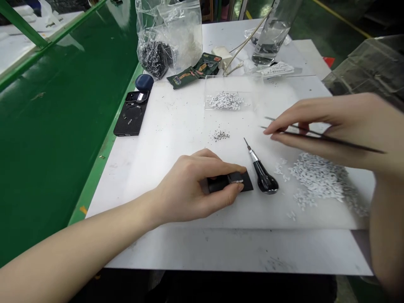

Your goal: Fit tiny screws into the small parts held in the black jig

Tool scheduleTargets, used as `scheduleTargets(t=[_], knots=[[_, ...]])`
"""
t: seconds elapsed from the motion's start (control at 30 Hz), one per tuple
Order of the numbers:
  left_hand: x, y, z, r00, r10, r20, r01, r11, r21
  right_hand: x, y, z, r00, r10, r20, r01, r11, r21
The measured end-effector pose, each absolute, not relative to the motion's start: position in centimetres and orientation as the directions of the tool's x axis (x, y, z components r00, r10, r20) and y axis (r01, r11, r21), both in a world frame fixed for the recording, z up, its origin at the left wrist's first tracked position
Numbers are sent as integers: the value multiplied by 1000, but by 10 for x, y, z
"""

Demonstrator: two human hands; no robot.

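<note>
Plain green is shown by the belt [78, 105] on the left. A black phone [129, 122] is marked with a ring; the case [144, 82] beyond is coloured dark blue. Far off, dark green packets [186, 78] are printed in gold and red. The driver [262, 173] is finished in black and silver. Black is shown by the block [217, 184] and tweezers [344, 141]. White is shown by the pieces [318, 176] on the right, dark grey by the bits [221, 135].

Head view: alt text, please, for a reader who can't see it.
A person's left hand grips a small dark part on a white mat while the right hand holds tweezers, tips apart. Between the hands lies a black-handled pointed tool; a heap of small white pieces sits to its right.
</note>
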State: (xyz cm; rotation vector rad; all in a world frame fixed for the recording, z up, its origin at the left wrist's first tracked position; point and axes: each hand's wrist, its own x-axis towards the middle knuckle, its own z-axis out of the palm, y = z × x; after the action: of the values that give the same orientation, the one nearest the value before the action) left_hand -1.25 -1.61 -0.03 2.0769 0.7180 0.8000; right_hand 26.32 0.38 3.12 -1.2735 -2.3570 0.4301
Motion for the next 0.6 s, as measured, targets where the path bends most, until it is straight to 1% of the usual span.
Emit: scheduleTargets(t=[0.03,0.1,0.23,0.3,0.37,0.4,0.43,0.47,0.5,0.6], knots=[[-13,-17,0,632,722,281,233,-523,820,267,7,28,-527,833,166,726,543,-421],[-13,-17,1,626,734,262,252,-509,823,272,10,21,-540,840,59,755,514,-408],[-14,-16,1,638,732,242,259,-499,827,271,11,12,-491,871,-3,816,458,-353],[-14,-15,0,643,729,236,260,-498,827,265,9,14,-469,883,25,836,453,-311],[-14,-15,0,642,729,236,263,-499,826,257,6,19,-398,907,142,869,422,-260],[-15,-15,-1,640,732,232,270,-497,824,252,3,22,-358,912,198,883,400,-247],[-15,-15,-1,638,736,228,278,-496,823,245,0,24,-329,917,223,890,381,-252],[-15,-15,-1,635,739,224,287,-495,820,239,-3,26,-325,925,198,888,371,-272],[-15,-15,-1,634,742,219,296,-495,817,233,-6,27,-339,931,132,878,364,-311],[-16,-15,-2,632,743,221,309,-503,808,218,-15,25,-399,907,-135,861,320,-397]])
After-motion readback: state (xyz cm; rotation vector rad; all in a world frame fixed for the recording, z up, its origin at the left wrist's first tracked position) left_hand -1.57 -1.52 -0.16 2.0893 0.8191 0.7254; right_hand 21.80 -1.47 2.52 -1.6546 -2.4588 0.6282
